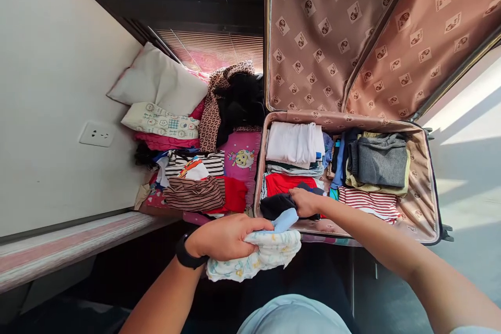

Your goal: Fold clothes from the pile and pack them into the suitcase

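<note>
**Open case (425, 188)**

Patterned cloth (274, 249) and blue cloth (286, 220) are gripped by the left hand (227, 237), just before the case. At its near left corner, dark cloth (276, 206) is grasped by the right hand (307, 202). Folded clothes (291, 143) are stacked beyond; a pillow (166, 81) is propped farther left.

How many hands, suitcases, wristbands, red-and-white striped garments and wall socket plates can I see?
Left hand and right hand: 2
Open brown-lined suitcase: 1
Black wristband: 1
Red-and-white striped cloth garment: 1
White rectangular wall socket plate: 1
Total: 6
</note>
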`<action>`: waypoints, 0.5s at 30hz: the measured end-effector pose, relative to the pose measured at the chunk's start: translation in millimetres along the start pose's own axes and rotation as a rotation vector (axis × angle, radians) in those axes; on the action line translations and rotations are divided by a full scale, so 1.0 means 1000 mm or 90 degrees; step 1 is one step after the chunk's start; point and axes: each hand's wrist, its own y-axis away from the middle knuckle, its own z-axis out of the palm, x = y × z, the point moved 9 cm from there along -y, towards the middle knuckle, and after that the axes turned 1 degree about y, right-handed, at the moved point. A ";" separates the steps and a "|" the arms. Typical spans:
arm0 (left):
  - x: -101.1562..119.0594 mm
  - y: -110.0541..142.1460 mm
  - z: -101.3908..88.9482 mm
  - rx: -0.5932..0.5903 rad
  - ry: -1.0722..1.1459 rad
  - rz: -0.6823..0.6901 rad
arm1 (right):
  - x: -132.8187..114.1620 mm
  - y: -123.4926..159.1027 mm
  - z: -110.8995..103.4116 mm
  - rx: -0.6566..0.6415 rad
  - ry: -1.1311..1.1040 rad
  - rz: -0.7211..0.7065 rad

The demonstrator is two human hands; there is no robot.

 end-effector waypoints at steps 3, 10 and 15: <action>0.003 -0.002 0.000 -0.003 0.003 0.012 | -0.014 -0.006 0.005 -0.081 0.012 -0.028; 0.013 -0.005 -0.002 -0.033 0.013 0.068 | -0.023 0.017 -0.077 -0.028 0.013 0.064; 0.015 -0.008 -0.007 -0.016 0.012 0.086 | 0.002 -0.005 -0.177 -0.023 -0.033 0.065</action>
